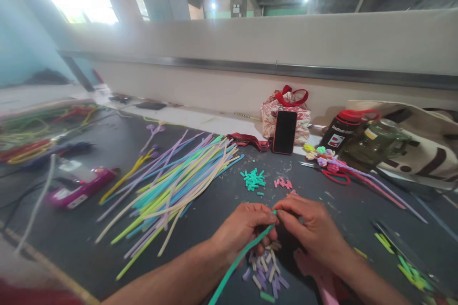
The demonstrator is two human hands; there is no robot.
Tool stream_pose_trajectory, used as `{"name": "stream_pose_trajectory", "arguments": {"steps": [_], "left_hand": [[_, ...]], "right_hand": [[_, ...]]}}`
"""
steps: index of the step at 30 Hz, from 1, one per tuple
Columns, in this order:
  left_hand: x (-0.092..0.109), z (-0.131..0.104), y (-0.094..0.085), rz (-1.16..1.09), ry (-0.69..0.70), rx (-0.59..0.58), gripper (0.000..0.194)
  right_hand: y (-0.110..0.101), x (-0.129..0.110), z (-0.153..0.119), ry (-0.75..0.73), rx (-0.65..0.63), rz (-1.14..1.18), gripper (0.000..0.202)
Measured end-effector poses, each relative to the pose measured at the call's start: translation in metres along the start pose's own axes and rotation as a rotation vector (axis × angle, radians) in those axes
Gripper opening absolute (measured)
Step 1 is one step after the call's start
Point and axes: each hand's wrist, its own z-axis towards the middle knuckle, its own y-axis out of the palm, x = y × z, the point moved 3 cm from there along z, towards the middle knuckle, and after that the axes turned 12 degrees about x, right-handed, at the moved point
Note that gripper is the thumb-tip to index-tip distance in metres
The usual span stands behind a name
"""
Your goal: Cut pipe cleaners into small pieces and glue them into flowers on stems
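Note:
My left hand (252, 224) pinches a long teal strip (238, 259) near its upper end; the strip trails down to the bottom edge. Close against it, my right hand (307, 224) has thumb and forefinger closed on the strip's tip. Under the hands lies a pile of cut purple and cream pieces (266, 269). Beyond them are a small heap of teal pieces (253, 179) and a few pink pieces (282, 183). A large bundle of long pastel strips (179, 183) spreads over the dark table to the left.
A purple glue gun (84, 187) lies left. Behind stand a phone (285, 132), a patterned bag (266, 116) and a black bottle (338, 131). Red-handled scissors (336, 177) and bundled flowers (331, 164) lie right, with green pieces (411, 269) nearer the edge.

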Motion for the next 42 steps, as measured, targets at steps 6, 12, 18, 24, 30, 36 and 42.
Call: {"name": "stream_pose_trajectory", "arguments": {"steps": [6, 12, 18, 24, 30, 36, 42], "left_hand": [[-0.002, -0.001, 0.001, -0.033, 0.031, -0.005, 0.019], [0.007, -0.004, 0.001, -0.050, 0.129, 0.031, 0.019], [0.010, -0.005, -0.001, -0.117, 0.157, 0.039, 0.015], [0.011, -0.007, 0.001, -0.101, 0.208, 0.062, 0.033], [0.006, -0.006, 0.002, 0.092, 0.161, 0.016, 0.023], [0.005, -0.012, 0.009, 0.200, 0.154, -0.052, 0.019], [-0.002, -0.016, 0.015, 0.200, 0.185, -0.041, 0.021]], "right_hand": [[0.003, -0.001, -0.001, -0.062, 0.054, -0.025, 0.019], [0.002, 0.011, 0.001, 0.183, 0.094, 0.107, 0.019], [0.010, 0.021, -0.004, 0.651, 0.083, 0.390, 0.021], [0.016, 0.013, -0.004, 0.773, -0.002, 0.488, 0.025], [0.012, 0.015, -0.006, 0.780, -0.045, 0.459, 0.023], [0.008, 0.020, -0.003, 0.814, 0.006, 0.632, 0.024], [0.003, 0.021, 0.003, 0.816, 0.076, 0.735, 0.026]]}}
